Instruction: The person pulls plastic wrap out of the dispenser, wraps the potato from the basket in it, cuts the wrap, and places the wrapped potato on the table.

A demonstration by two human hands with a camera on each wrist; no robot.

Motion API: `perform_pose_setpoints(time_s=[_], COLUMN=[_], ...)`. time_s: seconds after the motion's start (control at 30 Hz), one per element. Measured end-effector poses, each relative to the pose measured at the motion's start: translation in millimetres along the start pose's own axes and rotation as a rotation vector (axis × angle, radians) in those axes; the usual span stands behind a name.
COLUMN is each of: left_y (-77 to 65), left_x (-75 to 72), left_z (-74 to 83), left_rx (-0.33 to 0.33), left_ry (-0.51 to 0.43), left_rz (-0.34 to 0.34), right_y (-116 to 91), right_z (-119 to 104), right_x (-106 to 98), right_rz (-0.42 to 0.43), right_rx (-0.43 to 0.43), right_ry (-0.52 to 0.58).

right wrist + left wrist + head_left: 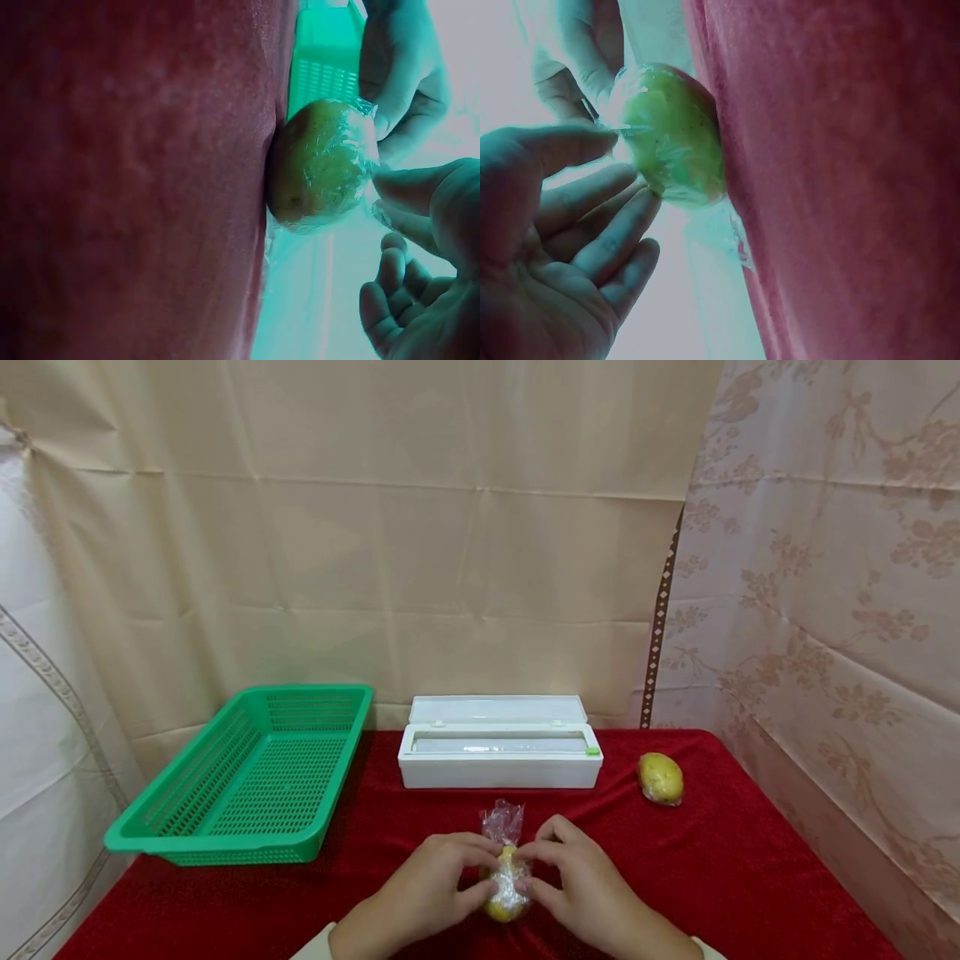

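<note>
In front of me, a yellow potato point(506, 910) in clear plastic wrap point(502, 821) rests on the red cloth. A loose end of the film spreads out on its far side. My left hand point(442, 878) is at the potato's left, and its thumb and fingertips pinch the film on top, as the left wrist view shows. From the right, my right hand point(576, 877) pinches the film between thumb and index finger; its other fingers are curled loosely in the right wrist view. Both hands' fingertips are close together over the potato point(319, 165).
Behind the hands stands a white plastic-wrap box point(498, 774), lid up, with a small green slider point(592, 751) at its right end. A green basket point(322, 827) is on the left. Another film-wrapped potato point(661, 777) lies at right on the red cloth point(750, 860). Curtains hang behind.
</note>
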State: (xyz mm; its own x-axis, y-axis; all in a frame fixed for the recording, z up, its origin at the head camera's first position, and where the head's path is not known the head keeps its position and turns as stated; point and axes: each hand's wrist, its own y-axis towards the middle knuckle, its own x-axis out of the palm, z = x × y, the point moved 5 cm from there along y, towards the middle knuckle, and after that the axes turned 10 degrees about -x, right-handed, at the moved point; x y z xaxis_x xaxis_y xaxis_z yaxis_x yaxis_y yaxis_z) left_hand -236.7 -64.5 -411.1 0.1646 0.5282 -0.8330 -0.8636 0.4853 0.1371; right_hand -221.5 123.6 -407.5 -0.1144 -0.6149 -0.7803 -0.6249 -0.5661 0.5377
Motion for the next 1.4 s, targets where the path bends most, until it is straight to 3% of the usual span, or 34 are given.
perform_pose_setpoints(time_s=[0.17,0.3,0.4,0.53,0.7,1.03,1.4], left_y=[-2.2,-1.9,-1.2,0.5,1.9,1.4,2.1], left_x=[-1.2,-2.9,-4.2,-4.4,-2.3,-1.6,-3.1], left_z=[2.9,3.7,3.6,2.4,-0.8,-1.6,-6.7], left_rx=[0.026,0.007,0.019,0.047,0.037,0.070,0.071], left_ry=[0.061,0.078,0.073,0.042,0.009,-0.006,0.004], left_rz=[-0.027,-0.052,-0.033,-0.001,-0.023,-0.012,-0.044], right_y=[1.5,0.8,0.7,1.7,1.5,1.7,-0.3], right_z=[-8.9,-7.8,-6.6,-5.4,-1.4,6.5,11.8], right_x=[-1.9,3.2,5.1,3.4,1.3,-0.2,1.7], right_rz=[0.004,-0.112,-0.160,-0.143,-0.101,-0.108,-0.175], right_rx=[-0.089,-0.060,-0.050,-0.100,-0.142,-0.131,-0.106], right_ry=[-0.095,0.005,0.073,0.128,0.204,0.224,0.245])
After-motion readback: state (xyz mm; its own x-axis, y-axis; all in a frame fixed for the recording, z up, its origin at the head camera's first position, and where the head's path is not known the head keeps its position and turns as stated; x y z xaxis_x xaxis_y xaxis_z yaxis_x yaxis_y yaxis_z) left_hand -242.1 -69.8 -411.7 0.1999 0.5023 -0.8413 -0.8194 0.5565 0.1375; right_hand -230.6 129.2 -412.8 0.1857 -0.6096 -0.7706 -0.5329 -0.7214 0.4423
